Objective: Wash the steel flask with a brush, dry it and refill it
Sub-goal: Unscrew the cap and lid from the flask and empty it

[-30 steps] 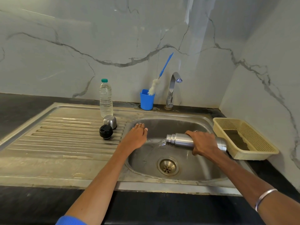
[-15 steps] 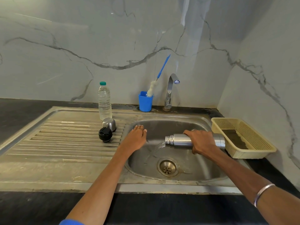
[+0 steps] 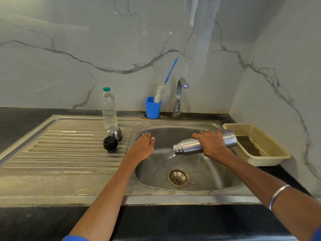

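My right hand (image 3: 211,143) grips the steel flask (image 3: 189,146) round its middle and holds it on its side over the sink basin (image 3: 205,174), mouth to the left and slightly down. A thin stream of water runs from the mouth into the basin. My left hand (image 3: 142,146) rests flat on the basin's left rim, fingers straight. The flask's steel cup (image 3: 114,132) and black stopper (image 3: 110,144) stand on the ribbed drainboard (image 3: 69,150). A blue-handled bottle brush (image 3: 165,84) leans in a blue cup (image 3: 152,108) by the tap (image 3: 179,94).
A clear plastic water bottle (image 3: 108,108) with a green cap stands at the back of the drainboard. A cream plastic basket (image 3: 257,145) sits right of the sink against the marble wall. Black counter edges the sink in front and on both sides.
The flask's base has risen a little, so the mouth tilts lower, and water keeps pouring out. The left hand has stayed on the rim.
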